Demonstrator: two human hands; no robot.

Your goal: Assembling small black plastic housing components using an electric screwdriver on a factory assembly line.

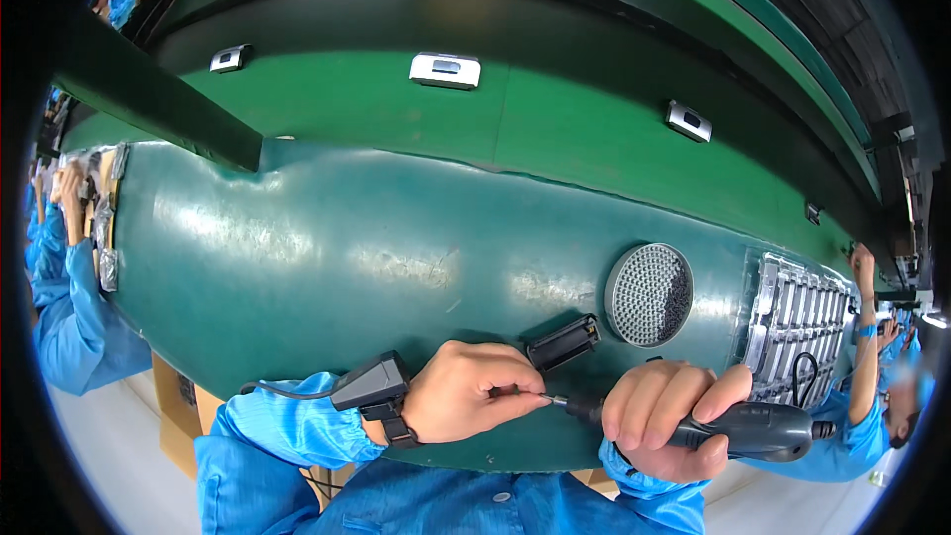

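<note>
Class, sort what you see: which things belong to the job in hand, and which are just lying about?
Likely in the job:
powered screwdriver, in the right hand, tip at the left hand
black casing, beside the left hand
round tray with small dark pieces

Seemingly lying about:
silver units on the green surface
slotted silver tray, though its role is unclear

So much green here: the surface [297,287] is dark teal with pale glare patches, and the strip [575,119] at 12 o'clock is a brighter green, with a silver-white unit [426,69] showing a dark rectangle. Dish [610,289] between 3 and 4 is grey, dotted light grey to near-black. Power driver [768,431] at 4 is charcoal, the slim housing [565,345] near 5 mostly black, sleeve [297,426] at 7 shiny bright blue.
</note>
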